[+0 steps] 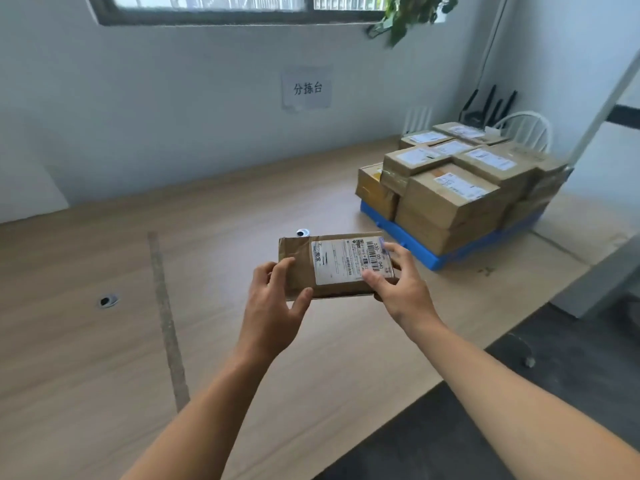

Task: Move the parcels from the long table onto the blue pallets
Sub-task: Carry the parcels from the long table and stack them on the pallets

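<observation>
Left hand (273, 306): arm outstretched, fingers curled round the parcel's (332, 265) left end.
Right hand (398, 289): grips its right end.
Parcel: held level above the table (104, 341).
Room: wide tabletop to the left; stacked blue pallet (415, 244) near on the right.

You stand in a small parcel-sorting room, more back office than warehouse. A paper sign (306, 88) taped to the pale wall (173, 116) reads 分拣台, meaning sorting station. Below it runs a long wood-grain desk (104, 341), and toward its right end a blue pallet (412, 244) carries stacked cardboard parcels (446, 199) with white shipping labels, like the barcoded one on the parcel (332, 265) you hold. A window (214, 5), a hanging plant (408, 12), a white chair (526, 128) and a black router (485, 105) in the corner give an office look.
</observation>
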